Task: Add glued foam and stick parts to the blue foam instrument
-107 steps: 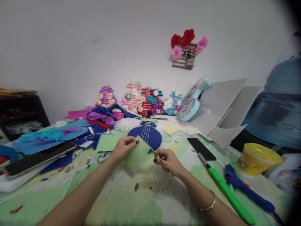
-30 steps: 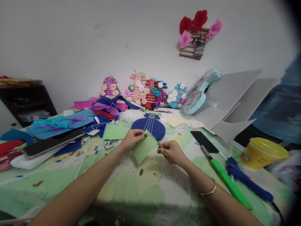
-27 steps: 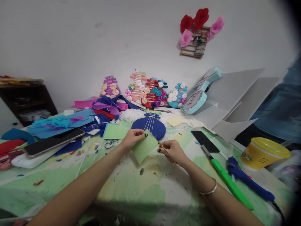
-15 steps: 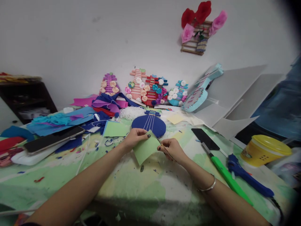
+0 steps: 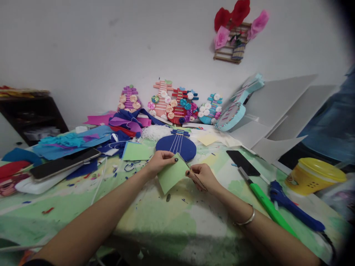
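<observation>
My left hand (image 5: 161, 162) pinches the upper left edge of a light green paper square (image 5: 172, 176), thumb on top. The sheet is held tilted above the table, one corner pointing down towards me. My right hand (image 5: 203, 176) is closed around slim scissors (image 5: 200, 183), whose thin dark blades lie along the paper's right edge; fingers hide much of them. Just behind the paper lies a dark blue, round-bodied craft guitar (image 5: 185, 146) with white strings, partly covered by the sheet and my left hand.
More green paper (image 5: 136, 151) and white string (image 5: 156, 132) lie behind my left hand. To the right are a black phone (image 5: 243, 162), a green utility knife (image 5: 270, 207), a blue glue gun (image 5: 294, 210) and a yellow tub (image 5: 313, 177). Decorated craft guitars (image 5: 180, 107) lean against the wall.
Both hands keep nearly the same place on the paper and scissors. The scissors' handle end shows slightly differently in my right hand. The whole view has shifted slightly.
</observation>
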`<state>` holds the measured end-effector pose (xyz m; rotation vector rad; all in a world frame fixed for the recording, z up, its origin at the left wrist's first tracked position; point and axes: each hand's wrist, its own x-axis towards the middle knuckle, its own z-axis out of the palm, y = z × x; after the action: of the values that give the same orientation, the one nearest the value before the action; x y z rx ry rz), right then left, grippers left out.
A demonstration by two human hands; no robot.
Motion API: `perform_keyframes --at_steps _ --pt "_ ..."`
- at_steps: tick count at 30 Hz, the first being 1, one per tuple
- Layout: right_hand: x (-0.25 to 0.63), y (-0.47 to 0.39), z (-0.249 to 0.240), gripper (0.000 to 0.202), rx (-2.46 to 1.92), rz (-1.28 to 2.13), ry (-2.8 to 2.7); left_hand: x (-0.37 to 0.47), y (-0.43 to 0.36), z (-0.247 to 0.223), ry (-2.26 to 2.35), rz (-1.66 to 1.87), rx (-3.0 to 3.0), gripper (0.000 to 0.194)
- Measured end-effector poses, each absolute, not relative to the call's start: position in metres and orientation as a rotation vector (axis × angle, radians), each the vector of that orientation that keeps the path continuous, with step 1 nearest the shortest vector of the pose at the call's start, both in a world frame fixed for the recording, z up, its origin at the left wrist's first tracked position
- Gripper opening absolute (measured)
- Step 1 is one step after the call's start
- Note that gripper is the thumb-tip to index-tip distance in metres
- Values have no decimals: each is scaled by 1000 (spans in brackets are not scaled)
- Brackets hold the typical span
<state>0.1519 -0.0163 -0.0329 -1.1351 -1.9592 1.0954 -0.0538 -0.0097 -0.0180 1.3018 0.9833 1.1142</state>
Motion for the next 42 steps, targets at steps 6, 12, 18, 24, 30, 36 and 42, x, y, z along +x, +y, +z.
perform_keyframes --at_steps 6,12,18,24,30,36,42 --pt "151 -16 -38 38 -1137 1070 -1958 -54 -8 -20 978 1107 1309 23" --pt "151 -16 -39 36 -1123 1075 -1965 -54 -10 -20 981 1090 1311 22" --pt "151 -16 -38 31 -1113 1095 -1960 -54 -9 -20 993 1079 1295 24" --pt "148 -21 -33 29 -1199 1142 -1919 -52 -9 -19 1009 1082 1288 26" --pt "155 -11 -27 35 -1251 903 -1909 -56 -7 -20 1012 1107 1281 27" --pt "196 17 -10 26 -1637 241 -1915 -60 -3 -22 1024 1178 1295 31" --pt "224 28 -16 21 -1723 173 -1807 -69 2 -25 1041 1281 1270 47"
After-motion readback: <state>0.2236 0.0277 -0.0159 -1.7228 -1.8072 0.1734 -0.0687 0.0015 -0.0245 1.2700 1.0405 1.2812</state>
